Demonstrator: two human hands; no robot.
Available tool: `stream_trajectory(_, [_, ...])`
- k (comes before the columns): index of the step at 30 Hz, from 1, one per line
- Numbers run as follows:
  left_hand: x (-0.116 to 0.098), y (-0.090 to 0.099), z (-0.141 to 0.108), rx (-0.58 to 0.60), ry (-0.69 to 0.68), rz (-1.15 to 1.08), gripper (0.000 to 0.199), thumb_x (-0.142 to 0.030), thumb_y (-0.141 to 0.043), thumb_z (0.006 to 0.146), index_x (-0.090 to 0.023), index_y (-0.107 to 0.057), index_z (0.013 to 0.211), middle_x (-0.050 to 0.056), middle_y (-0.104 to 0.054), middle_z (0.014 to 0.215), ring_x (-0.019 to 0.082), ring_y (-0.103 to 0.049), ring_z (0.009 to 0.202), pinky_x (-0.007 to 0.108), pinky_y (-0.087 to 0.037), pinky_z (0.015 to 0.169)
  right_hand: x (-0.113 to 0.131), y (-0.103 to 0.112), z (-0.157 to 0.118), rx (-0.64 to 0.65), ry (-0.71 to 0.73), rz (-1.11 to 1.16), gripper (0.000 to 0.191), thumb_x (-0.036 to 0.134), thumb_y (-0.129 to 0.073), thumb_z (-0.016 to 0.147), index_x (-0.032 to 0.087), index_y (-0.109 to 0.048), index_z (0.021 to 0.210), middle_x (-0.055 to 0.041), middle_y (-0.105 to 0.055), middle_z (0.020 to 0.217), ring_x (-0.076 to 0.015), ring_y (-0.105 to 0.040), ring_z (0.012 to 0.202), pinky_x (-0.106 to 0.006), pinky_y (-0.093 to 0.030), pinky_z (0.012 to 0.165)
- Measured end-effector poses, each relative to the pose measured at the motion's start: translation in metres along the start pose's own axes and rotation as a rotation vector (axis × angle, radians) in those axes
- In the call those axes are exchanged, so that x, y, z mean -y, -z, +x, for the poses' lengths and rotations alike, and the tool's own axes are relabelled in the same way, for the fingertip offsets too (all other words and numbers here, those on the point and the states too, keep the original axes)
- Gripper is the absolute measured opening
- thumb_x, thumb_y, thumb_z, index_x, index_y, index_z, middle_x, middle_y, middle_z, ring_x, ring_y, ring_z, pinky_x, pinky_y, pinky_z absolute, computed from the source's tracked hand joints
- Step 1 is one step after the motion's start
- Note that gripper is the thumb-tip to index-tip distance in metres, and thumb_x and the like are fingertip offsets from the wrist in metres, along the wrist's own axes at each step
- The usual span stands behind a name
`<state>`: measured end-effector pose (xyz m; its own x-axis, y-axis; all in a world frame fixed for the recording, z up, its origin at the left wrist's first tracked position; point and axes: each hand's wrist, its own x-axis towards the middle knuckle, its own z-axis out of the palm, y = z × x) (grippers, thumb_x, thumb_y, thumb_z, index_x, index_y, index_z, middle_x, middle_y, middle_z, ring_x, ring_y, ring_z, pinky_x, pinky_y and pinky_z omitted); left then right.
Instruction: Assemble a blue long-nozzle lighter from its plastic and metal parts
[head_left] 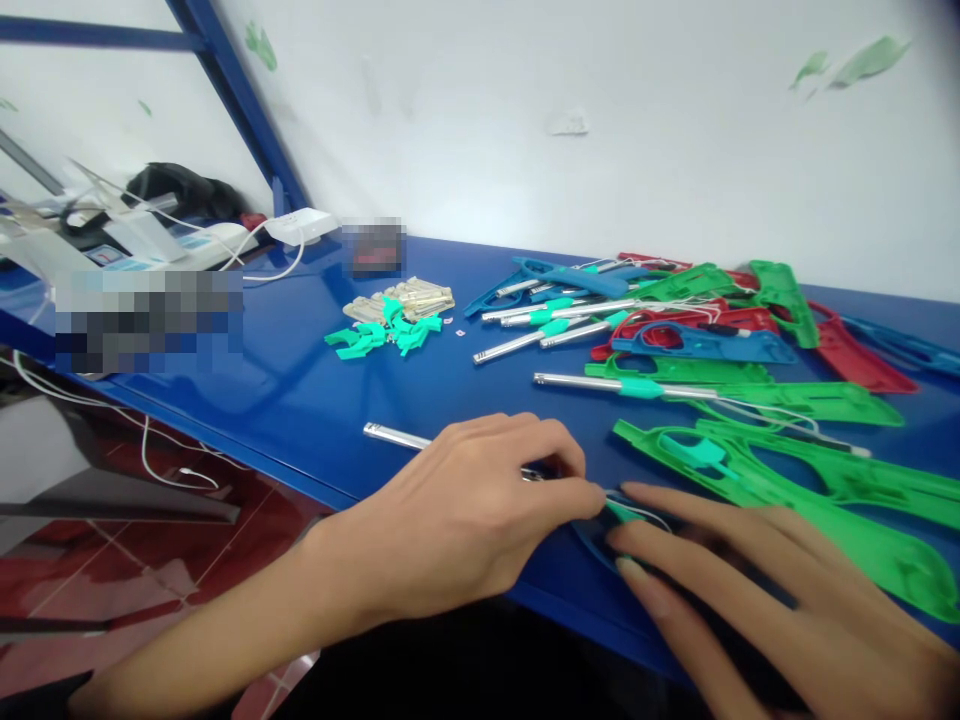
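Observation:
My left hand (480,500) is closed, thumb and finger pinched, around a silver lighter tube (396,436) whose slotted tip sticks out to the left. The tube's middle is hidden behind the hand. Beyond my fingertips a teal collar and thin white wires (637,510) show. Below them lies a dark blue plastic handle shell (592,545), mostly covered and blurred, at the table's front edge. My right hand (780,590) has its bent fingers over this shell, thumb nearest me. Just right of it are green handle shells (847,530).
On the blue table (300,370) lie a teal clip pile (386,330) and beige parts (405,298). Several tubes (517,340) and red shells (859,350) pile up towards the wall. A white power strip (300,226) and cables are at the left; the table edge runs close to me.

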<state>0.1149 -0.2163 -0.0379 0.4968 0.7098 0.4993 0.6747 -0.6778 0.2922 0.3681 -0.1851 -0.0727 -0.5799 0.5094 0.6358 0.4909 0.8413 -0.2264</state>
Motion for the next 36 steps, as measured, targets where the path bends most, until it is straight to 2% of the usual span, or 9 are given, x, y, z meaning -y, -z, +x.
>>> stream_trajectory(5, [-0.0018, 0.0029, 0.0004, 0.030, -0.018, 0.021, 0.029, -0.005, -0.048, 0.106, -0.020, -0.072, 0.109, 0.008, -0.077, 0.112, 0.018, -0.074, 0.094, 0.032, -0.064, 0.085, -0.0005, 0.0013, -0.0046, 0.026, -0.027, 0.014, 0.034, 0.021, -0.067, 0.096, 0.040, -0.075, 0.123, 0.0031, -0.084, 0.123, -0.0293, -0.083, 0.097, -0.047, -0.064, 0.085])
stream_trajectory(11, [-0.0034, 0.0025, -0.0003, 0.002, 0.007, -0.062, 0.016, -0.019, -0.059, 0.110, -0.017, -0.075, 0.110, 0.009, -0.076, 0.112, 0.018, -0.074, 0.092, 0.033, -0.063, 0.085, 0.0002, 0.0005, -0.0055, 0.007, -0.004, -0.005, 0.032, 0.025, -0.068, 0.098, 0.037, -0.074, 0.127, 0.0017, -0.083, 0.124, -0.0288, -0.083, 0.097, -0.047, -0.062, 0.087])
stream_trajectory(18, [-0.0030, 0.0034, -0.0007, 0.015, 0.036, -0.100, 0.014, -0.020, -0.063, 0.109, -0.018, -0.076, 0.113, 0.008, -0.076, 0.114, 0.019, -0.075, 0.095, 0.034, -0.064, 0.087, 0.0057, 0.0025, -0.0008, 0.009, -0.095, -0.008, 0.030, 0.036, -0.067, 0.099, 0.034, -0.072, 0.129, 0.0021, -0.086, 0.112, -0.0277, -0.084, 0.091, -0.042, -0.068, 0.075])
stream_trajectory(24, [-0.0032, 0.0060, -0.0005, 0.036, 0.054, -0.133, 0.014, -0.019, -0.065, 0.108, -0.018, -0.077, 0.114, 0.008, -0.074, 0.115, 0.019, -0.074, 0.099, 0.033, -0.064, 0.088, 0.0043, 0.0022, -0.0035, -0.002, -0.073, 0.001, 0.033, 0.030, -0.068, 0.100, 0.037, -0.072, 0.131, 0.0029, -0.086, 0.117, -0.0289, -0.084, 0.095, -0.046, -0.069, 0.086])
stream_trajectory(31, [-0.0020, 0.0071, 0.0009, 0.057, 0.067, -0.216, 0.011, -0.019, -0.068, 0.107, -0.021, -0.077, 0.112, 0.006, -0.073, 0.117, 0.017, -0.073, 0.102, 0.030, -0.064, 0.090, 0.0047, -0.0005, -0.0034, -0.025, -0.099, -0.002, 0.032, 0.030, -0.068, 0.099, 0.040, -0.072, 0.130, 0.0019, -0.086, 0.114, -0.0316, -0.084, 0.093, -0.053, -0.071, 0.083])
stream_trajectory(36, [-0.0043, 0.0067, 0.0032, 0.008, 0.050, -0.119, 0.013, -0.018, -0.066, 0.108, -0.017, -0.078, 0.104, 0.006, -0.076, 0.113, 0.016, -0.073, 0.096, 0.030, -0.062, 0.087, 0.0059, 0.0032, -0.0017, -0.012, -0.074, -0.017, 0.029, 0.033, -0.066, 0.101, 0.037, -0.071, 0.130, 0.0020, -0.086, 0.115, -0.0276, -0.084, 0.094, -0.043, -0.071, 0.083])
